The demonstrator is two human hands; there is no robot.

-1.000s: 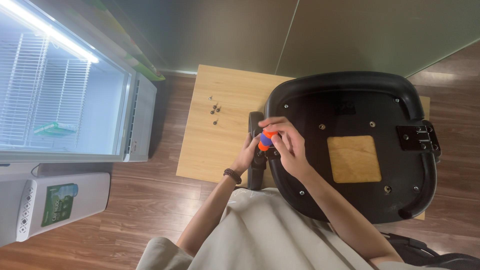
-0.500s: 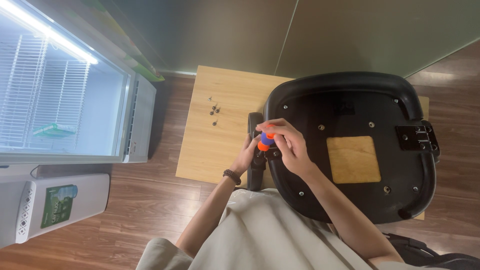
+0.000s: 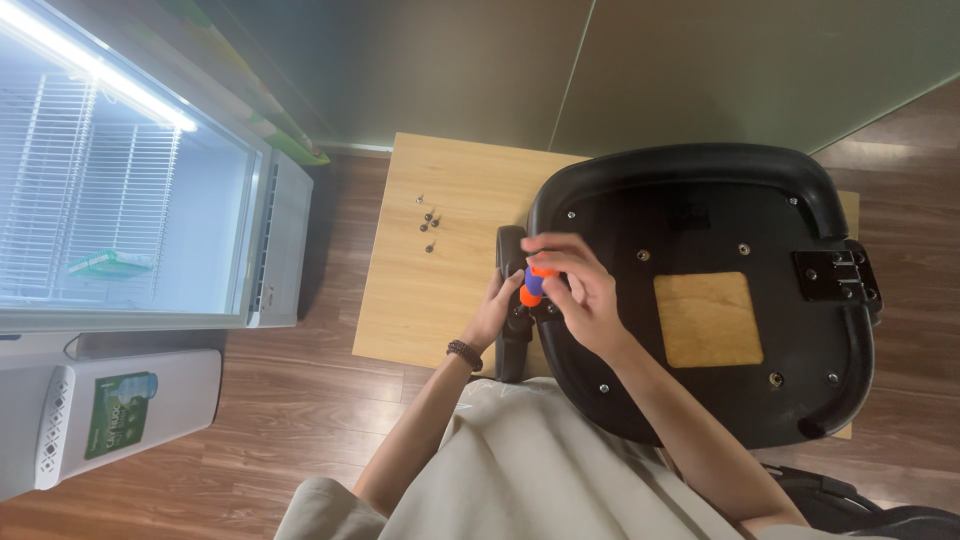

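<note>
While right hand (image 3: pixel 580 290) fingers pinch orange screwdriver handle (image 3: pixel 533 284) | left hand (image 3: pixel 497 310) grips armrest (image 3: pixel 512 330)

Most of the bench (image 3: pixel 440 300) is taken up by the upturned black chair seat (image 3: pixel 720 390) — it covers the right side and hangs past the edge. The armrest (image 3: pixel 512 320) lies along its left rim, and both hands crowd that seam: left hand (image 3: pixel 497 305), right hand (image 3: pixel 575 295) on an orange-and-blue tool (image 3: pixel 533 285). Bare wood sits left of the armrest, broken only by a few loose screws (image 3: pixel 429 222) near the far end. Further left, the lit fridge (image 3: pixel 150 210) walls things off — only a floor strip between.
</note>
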